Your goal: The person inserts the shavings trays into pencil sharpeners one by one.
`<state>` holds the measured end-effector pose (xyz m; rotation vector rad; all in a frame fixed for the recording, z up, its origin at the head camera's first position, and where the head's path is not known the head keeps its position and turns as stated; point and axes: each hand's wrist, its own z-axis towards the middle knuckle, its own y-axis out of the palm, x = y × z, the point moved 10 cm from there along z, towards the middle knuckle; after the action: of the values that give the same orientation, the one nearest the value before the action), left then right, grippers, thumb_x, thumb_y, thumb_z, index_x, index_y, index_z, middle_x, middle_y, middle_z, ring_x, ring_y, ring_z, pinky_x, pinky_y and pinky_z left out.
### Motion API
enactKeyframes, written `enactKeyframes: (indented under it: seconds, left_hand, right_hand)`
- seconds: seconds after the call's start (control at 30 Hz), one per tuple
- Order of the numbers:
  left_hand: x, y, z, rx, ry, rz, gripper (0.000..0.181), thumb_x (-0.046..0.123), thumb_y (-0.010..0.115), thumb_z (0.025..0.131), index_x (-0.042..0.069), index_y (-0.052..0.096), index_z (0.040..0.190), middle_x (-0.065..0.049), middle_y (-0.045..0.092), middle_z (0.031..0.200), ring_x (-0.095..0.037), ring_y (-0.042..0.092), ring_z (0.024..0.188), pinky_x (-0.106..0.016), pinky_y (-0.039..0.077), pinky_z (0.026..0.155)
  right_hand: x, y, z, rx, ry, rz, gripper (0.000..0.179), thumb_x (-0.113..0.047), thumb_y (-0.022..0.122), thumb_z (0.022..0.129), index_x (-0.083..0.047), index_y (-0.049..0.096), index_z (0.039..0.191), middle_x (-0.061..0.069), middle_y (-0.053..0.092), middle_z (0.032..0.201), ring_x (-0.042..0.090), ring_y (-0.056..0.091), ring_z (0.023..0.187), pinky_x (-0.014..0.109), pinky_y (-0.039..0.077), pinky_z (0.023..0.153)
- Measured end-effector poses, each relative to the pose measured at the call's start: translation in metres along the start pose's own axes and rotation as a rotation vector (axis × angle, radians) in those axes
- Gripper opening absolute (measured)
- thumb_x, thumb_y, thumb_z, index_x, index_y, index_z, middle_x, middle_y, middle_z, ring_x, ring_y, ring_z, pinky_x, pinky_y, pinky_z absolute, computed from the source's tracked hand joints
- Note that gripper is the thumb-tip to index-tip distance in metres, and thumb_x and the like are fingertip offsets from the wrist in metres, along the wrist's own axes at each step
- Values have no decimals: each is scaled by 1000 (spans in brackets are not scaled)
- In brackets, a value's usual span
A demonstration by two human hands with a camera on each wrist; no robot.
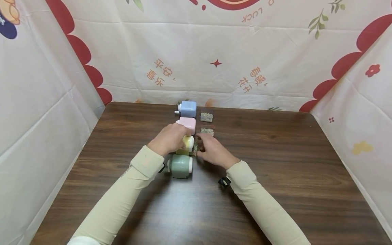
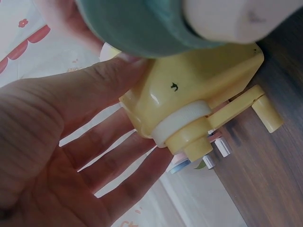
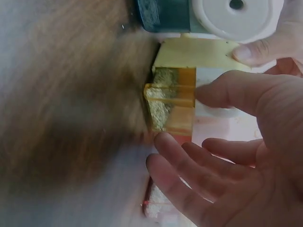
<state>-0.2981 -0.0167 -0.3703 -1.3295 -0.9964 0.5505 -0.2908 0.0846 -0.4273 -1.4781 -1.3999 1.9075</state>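
My left hand (image 1: 169,138) holds a yellow crank pencil sharpener (image 2: 203,75), its thumb along one side and its fingers on the other. The yellow crank (image 2: 236,109) and white collar show in the left wrist view. On the sharpener's other end, my right hand (image 1: 215,149) pinches a see-through amber shavings drawer (image 3: 177,111) between thumb and fingertips. Pale shavings lie inside this drawer, which sticks out of the yellow body. Close beside the yellow one, on the near side, sits a green pencil sharpener (image 1: 180,166).
Beyond my hands are a pink sharpener (image 1: 189,124) and a blue sharpener (image 1: 188,109), in line with the others. To their right, two clear drawers of shavings (image 1: 206,117) rest on the brown wooden table (image 1: 275,153). A printed cloth (image 1: 196,54) hangs behind.
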Motion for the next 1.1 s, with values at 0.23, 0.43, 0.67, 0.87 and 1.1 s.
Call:
enactKeyframes:
  seconds: [0.23,0.43,0.67,0.87,1.1]
  left_hand:
    - [-1,2,2,7,4,3,37,6,91,84,15,81,119,-8,78,109,-28,69,94,-46,59,85]
    - [-1,2,2,13,6,2,32,5,91,82,17,81,110,-7,76,104,-28,67,89,-46,59,82]
    - [-1,2,2,14,0,17,30,5,90,82,17,81,108,-8,76,104,-29,68,90,-45,58,81]
    - [-1,2,1,8,-3,12,31,5,90,83,17,81,110,-8,77,107,-28,68,92,-45,58,83]
    - [-1,0,0,11,3,4,30,5,90,82,16,80,108,-7,76,106,-28,68,91,-45,58,82]
  right_hand:
    - [12,-5,0,23,76,-21,47,-6,69,98,3,58,142,19,67,130,30,67,109,49,57,96]
    - [30,6,9,55,87,-82,19,-11,67,94,-9,60,111,6,61,99,21,58,86,45,53,76]
    - [36,15,15,46,87,-133,10,-11,68,91,-13,58,92,6,59,95,22,60,80,40,52,65]
    - [60,30,26,101,56,-196,11,-21,69,91,-20,58,89,1,58,95,20,59,75,42,49,60]
    - [25,10,12,100,77,-210,12,-12,67,92,-15,57,87,4,57,93,23,59,77,44,50,62]
